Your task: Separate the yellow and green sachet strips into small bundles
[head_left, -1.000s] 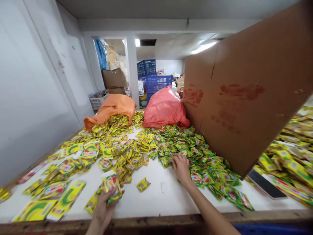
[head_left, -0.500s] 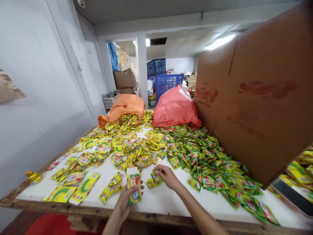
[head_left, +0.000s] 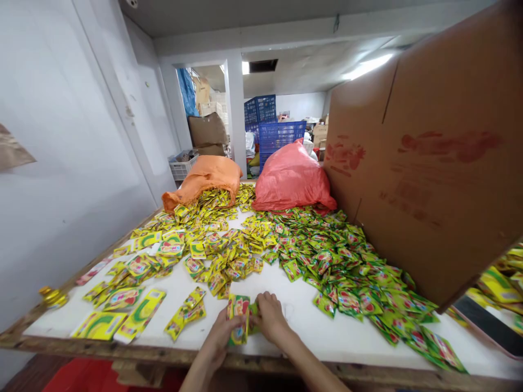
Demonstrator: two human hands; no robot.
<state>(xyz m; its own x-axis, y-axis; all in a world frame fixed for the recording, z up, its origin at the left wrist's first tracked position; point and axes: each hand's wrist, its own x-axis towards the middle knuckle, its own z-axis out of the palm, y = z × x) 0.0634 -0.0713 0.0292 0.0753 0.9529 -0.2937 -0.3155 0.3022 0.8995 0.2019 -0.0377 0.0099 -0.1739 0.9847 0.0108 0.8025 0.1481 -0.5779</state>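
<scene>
A: Largest first: white tabletop (head_left: 294, 332), tall cardboard sheet (head_left: 429, 163) standing along its right side, seemingly as a divider. Orange sack (head_left: 204, 182) and red sack (head_left: 292, 182) at the far end, orange one spilling packets.

B: Spread of green-yellow sachets (head_left: 327, 256) mid-table, within easy reach.

A: Near edge: left hand (head_left: 218, 340) closed around an upright stack of sachets (head_left: 239, 321), squared for adding. Right hand (head_left: 269, 318) touching it, fingers curled on a sachet.
</scene>
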